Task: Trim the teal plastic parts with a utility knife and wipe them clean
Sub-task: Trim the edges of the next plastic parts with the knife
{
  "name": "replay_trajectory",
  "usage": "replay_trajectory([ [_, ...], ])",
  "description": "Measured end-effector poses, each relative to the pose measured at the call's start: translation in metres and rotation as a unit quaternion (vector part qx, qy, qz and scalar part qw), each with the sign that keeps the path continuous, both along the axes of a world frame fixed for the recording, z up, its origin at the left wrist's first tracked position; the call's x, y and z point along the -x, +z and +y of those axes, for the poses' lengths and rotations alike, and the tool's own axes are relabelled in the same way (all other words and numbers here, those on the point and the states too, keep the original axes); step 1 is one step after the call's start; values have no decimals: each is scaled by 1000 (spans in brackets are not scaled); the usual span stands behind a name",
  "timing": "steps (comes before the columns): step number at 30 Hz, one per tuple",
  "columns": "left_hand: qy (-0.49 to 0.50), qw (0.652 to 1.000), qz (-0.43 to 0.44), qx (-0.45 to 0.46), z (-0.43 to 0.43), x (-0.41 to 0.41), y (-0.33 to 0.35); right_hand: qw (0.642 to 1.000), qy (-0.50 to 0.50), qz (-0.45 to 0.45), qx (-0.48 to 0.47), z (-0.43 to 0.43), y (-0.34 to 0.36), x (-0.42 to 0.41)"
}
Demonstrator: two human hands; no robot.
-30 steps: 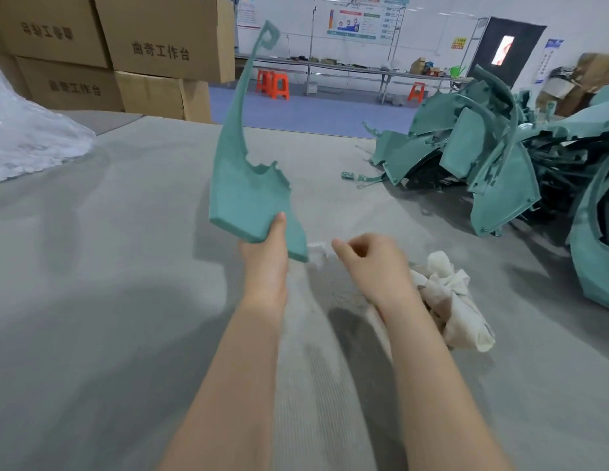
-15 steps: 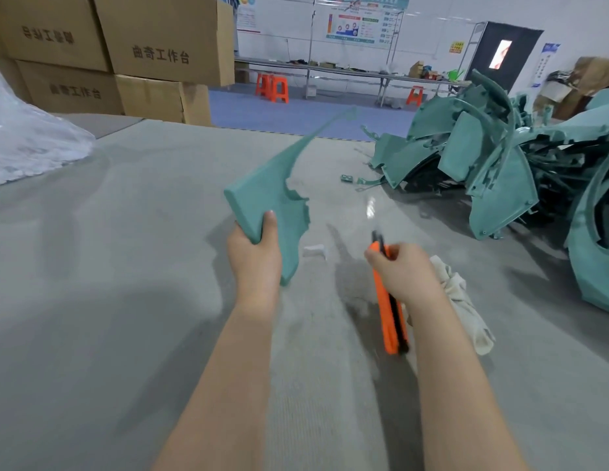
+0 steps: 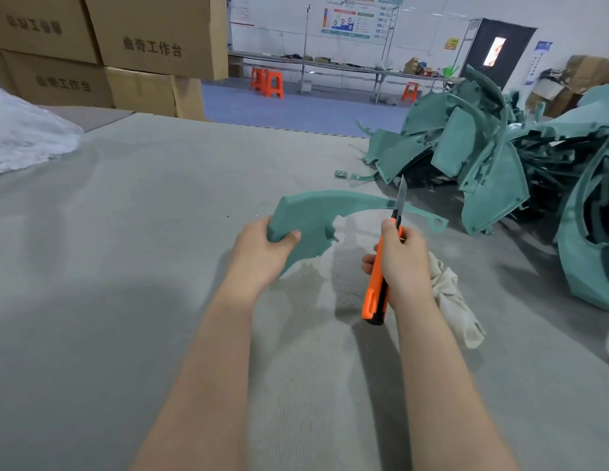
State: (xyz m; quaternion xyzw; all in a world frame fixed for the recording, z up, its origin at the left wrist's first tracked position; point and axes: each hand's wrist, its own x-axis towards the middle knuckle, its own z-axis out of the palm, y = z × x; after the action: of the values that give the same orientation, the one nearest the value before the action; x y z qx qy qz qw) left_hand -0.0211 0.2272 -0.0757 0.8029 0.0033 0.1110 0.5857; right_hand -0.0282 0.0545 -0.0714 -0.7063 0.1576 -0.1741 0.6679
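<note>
My left hand [image 3: 264,253] grips the wide end of a curved teal plastic part [image 3: 316,212], held low over the grey table with its thin tail reaching right to a small loop. My right hand [image 3: 403,263] holds an orange utility knife [image 3: 379,277] upright, thumb on the slider. The blade is out and its tip crosses the part's thin arc. A crumpled white cloth [image 3: 456,300] lies on the table just right of my right wrist.
A large heap of teal plastic parts [image 3: 493,158] fills the table's right side. Small teal scraps [image 3: 344,174] lie near the heap. Stacked cardboard boxes [image 3: 126,52] stand at the back left, with a clear plastic sheet [image 3: 21,134] at the left edge.
My left hand has tilted the teal part from upright down to nearly flat. My right hand picked up the orange knife from beside the cloth and raised it, blade pointing up at the part.
</note>
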Motion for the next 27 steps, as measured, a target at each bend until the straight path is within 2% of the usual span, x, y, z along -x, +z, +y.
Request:
replay_trajectory([
  [5,13,998,-29,-63,1,2,9,1000,5,15,2,-1,-2,-4],
  [10,94,981,-84,-147,3,3,10,1000,15,5,2,1,-4,-4],
  [13,173,974,-46,-137,4,5,8,999,23,16,38,1,-8,-5],
  [16,224,971,-18,-86,6,6,7,998,26,36,38,-1,-13,-5],
  [24,182,980,-24,-71,4,8,4,996,45,50,57,5,-21,-7],
  [27,177,981,-31,-70,4,7,3,992,85,43,81,12,-19,-3],
])
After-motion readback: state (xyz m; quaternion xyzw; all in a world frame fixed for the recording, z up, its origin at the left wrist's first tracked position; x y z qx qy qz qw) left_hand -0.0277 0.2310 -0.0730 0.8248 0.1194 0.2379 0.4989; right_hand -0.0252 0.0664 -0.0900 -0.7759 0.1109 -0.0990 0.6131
